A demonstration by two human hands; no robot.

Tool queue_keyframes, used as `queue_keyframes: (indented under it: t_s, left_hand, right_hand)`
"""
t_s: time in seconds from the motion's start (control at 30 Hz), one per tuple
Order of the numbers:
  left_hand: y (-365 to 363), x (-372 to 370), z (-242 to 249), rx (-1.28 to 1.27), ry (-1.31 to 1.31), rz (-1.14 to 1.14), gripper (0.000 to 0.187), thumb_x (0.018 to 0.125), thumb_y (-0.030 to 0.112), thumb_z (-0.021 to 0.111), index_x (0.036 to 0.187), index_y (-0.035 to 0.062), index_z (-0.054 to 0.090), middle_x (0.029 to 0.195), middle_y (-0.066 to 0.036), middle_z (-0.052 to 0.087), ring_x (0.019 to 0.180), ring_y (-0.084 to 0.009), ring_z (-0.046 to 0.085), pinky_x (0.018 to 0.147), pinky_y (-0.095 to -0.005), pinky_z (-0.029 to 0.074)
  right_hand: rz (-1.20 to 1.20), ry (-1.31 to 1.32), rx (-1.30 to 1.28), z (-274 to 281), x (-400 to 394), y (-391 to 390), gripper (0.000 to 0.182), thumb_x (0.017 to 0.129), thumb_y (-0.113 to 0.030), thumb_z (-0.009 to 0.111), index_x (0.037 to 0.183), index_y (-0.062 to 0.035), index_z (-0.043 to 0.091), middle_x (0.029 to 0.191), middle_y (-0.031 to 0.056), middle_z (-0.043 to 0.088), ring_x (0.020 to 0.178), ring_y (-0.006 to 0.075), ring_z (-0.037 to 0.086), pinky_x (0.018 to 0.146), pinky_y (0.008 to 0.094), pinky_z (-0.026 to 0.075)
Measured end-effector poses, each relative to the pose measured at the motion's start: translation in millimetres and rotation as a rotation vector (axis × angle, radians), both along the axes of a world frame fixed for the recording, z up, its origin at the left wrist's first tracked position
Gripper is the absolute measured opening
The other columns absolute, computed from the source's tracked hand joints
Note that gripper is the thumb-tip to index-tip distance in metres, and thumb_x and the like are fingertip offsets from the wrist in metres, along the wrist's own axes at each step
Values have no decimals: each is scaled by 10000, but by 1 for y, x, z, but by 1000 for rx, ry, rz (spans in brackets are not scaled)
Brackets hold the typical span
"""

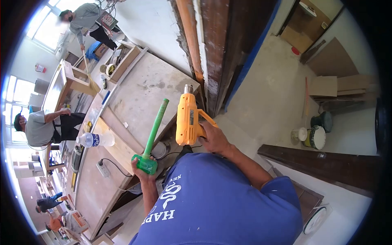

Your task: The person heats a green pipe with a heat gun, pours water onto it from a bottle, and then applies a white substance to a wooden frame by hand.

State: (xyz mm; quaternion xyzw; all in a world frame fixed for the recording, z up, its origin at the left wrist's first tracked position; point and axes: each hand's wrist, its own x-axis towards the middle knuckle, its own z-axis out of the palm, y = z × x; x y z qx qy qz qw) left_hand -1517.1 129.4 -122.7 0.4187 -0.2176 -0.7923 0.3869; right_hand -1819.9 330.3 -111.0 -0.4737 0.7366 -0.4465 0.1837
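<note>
The right hand (215, 139) is gripping an orange heat gun (185, 120), its fingers wrapping narrowly around the handle. The gun is lying in front of those fingers, a little to their left, and its metal nozzle (188, 88) is pointing forward, away from the blue T-shirt (228, 200). The left hand (142, 170) is holding a green plastic tube (156, 127), fingers curling around its boxy, translucent base (147, 164); the tube is slanting forward from them towards the gun — the two are standing near each other, apart.

Just beyond the left fingers, a round metal container (161, 150) is sitting below the edge of a workbench (163, 75). To the left of these fingers, on the bench, a white extension socket (103, 169) is taking a dark cord (119, 164), and farther out a clear water bottle (96, 140) is standing. Well forward and left of both hands, a wooden box (126, 64) is resting at the bench's far side, and behind it a co-worker (87, 20) is holding a broom (88, 73). Well to the right of the right fingers, buckets (317, 137) are standing on the floor — cardboard sheets (323, 86) are lying near them.
</note>
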Motion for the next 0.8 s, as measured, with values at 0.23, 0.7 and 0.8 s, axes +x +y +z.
queue_keyframes:
  t_s: [0.23,0.7,0.8]
  left_hand:
    - [-44,-1,-6,62,23,-81,385,861,428,672,998,73,611,895,-163,692,796,-321,695,721,-447,600]
    - [-99,-119,-54,145,103,-331,378,844,344,714,1060,89,538,956,-173,678,832,-331,688,777,-462,590]
    - [-96,-136,-48,158,111,-330,376,840,336,712,1062,87,538,963,-171,678,836,-334,687,774,-460,588]
  right_hand:
    - [-165,139,80,8,12,-39,548,861,-205,750,1303,-3,497,1152,220,631,1059,418,648,883,490,534]
    - [-304,347,121,46,19,-94,524,890,-206,732,1309,10,503,1197,216,638,1087,405,644,898,483,529]
    - [-341,386,94,49,21,-103,519,899,-217,722,1307,12,495,1191,212,645,1058,404,656,868,485,539]
